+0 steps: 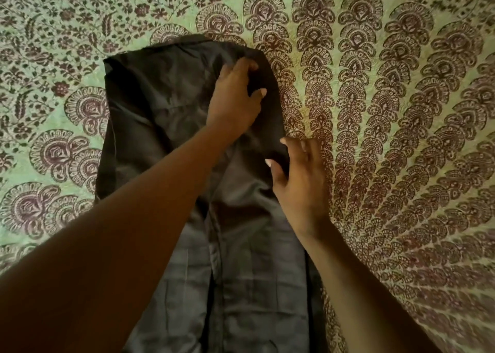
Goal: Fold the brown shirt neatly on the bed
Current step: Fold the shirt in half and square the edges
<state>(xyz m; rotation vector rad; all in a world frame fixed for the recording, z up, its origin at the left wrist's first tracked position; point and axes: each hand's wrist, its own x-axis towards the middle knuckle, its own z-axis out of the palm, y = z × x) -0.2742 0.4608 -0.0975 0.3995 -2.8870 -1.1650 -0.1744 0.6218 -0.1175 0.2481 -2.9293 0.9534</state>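
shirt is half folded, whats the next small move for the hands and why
Probably smooth the right edge flat before folding further. The shirt lies lengthwise on the bed, its far part already narrowed. The left hand rests on the cloth near the top right corner, fingers curled into it, and the right hand sits open at the right edge, where the fabric looks creased.
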